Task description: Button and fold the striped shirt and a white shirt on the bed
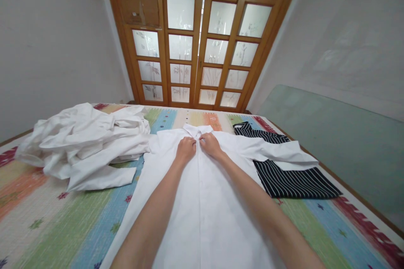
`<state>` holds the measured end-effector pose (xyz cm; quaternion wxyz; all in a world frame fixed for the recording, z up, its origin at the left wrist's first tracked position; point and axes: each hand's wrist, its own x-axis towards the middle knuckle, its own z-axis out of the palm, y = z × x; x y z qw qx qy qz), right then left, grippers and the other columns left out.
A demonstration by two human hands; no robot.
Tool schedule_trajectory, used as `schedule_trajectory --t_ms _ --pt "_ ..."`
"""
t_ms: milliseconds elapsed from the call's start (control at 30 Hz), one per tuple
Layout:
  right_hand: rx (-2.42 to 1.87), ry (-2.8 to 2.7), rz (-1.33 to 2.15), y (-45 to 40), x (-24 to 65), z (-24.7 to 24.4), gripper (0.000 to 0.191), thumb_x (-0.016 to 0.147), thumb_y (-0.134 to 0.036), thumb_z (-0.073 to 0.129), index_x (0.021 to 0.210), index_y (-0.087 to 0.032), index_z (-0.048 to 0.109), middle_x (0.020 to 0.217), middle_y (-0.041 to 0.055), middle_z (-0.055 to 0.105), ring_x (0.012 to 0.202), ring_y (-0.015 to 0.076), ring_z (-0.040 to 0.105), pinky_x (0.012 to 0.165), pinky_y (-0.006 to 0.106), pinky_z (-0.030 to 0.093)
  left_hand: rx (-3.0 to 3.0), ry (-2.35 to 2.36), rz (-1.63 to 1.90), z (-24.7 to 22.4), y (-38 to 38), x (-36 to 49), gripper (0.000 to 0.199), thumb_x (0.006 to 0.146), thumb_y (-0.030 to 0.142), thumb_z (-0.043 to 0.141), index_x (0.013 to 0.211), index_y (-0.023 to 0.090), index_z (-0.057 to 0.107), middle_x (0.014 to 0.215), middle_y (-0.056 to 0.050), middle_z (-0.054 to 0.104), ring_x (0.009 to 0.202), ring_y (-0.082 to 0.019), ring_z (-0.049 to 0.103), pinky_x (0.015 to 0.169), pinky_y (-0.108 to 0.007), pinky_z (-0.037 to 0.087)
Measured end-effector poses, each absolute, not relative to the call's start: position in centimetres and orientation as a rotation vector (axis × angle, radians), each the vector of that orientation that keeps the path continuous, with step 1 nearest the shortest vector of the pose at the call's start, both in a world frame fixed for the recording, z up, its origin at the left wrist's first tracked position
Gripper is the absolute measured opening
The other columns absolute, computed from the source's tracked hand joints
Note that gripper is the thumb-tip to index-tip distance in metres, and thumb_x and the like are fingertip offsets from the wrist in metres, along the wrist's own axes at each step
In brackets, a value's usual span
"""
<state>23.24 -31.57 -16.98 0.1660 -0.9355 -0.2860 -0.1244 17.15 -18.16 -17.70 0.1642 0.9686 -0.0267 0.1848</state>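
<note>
White shirt [199,210] lying front up, smooth, sleeve [280,151] crossing striped garment [296,185], we are clamping its placket [198,164] in left hand [187,149] and right hand [210,144].

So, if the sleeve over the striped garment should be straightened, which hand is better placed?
Probably the right hand: it is nearer the sleeve. The left hand is across the white shirt's front placket.

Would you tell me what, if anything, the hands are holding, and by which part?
The hands, left and right, appear to pinch the white shirt at its front closure, just below the collar.
</note>
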Motion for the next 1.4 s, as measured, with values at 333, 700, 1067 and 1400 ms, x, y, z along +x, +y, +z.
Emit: schedule_trajectory --t_ms 333,700,1067,1400 --pt "-2.788 -0.84 -0.399 -30.8 22.2 -15.5 0.032 0.09 -0.014 0.042 0.108 -0.017 0.068 0.113 0.0093 0.069 0.117 0.0253 0.046 0.094 0.036 0.034 2.724 -0.205 0.568 -17.8 -18.1 16.7 0.027 0.087 0.013 0.048 0.096 0.022 0.072 0.101 -0.006 0.071 0.103 -0.021 0.059 0.093 -0.032 0.046" --pt "-2.863 -0.802 -0.338 -29.2 23.7 -16.7 0.039 0.091 -0.017 0.039 0.118 -0.027 0.065 0.129 0.0053 0.062 0.136 0.0295 0.032 0.107 0.048 0.018 2.792 -0.213 0.484 -17.7 -18.2 16.8 0.029 0.087 0.014 0.045 0.09 0.02 0.073 0.106 -0.007 0.07 0.107 -0.022 0.056 0.097 -0.035 0.044" --pt "-2.68 -0.651 -0.479 -30.8 24.6 -16.7 0.042 0.084 -0.006 0.042 0.119 -0.014 0.064 0.128 0.0102 0.061 0.123 0.0201 0.048 0.106 0.031 0.034 2.773 -0.143 0.532 -17.8 -18.3 16.9 0.043 0.091 0.018 0.041 0.133 0.017 0.051 0.142 -0.01 0.05 0.134 -0.023 0.04 0.11 -0.038 0.034" --pt "-2.723 -0.82 -0.247 -33.3 23.5 -17.3 0.037 0.09 -0.013 0.042 0.116 -0.023 0.067 0.124 0.0044 0.066 0.118 0.0176 0.057 0.1 0.027 0.039 2.864 -0.212 0.286 -17.7 -18.5 16.9 0.049 0.096 0.031 0.034 0.144 0.023 0.039 0.148 -0.007 0.046 0.14 -0.027 0.033 0.115 -0.054 0.02"
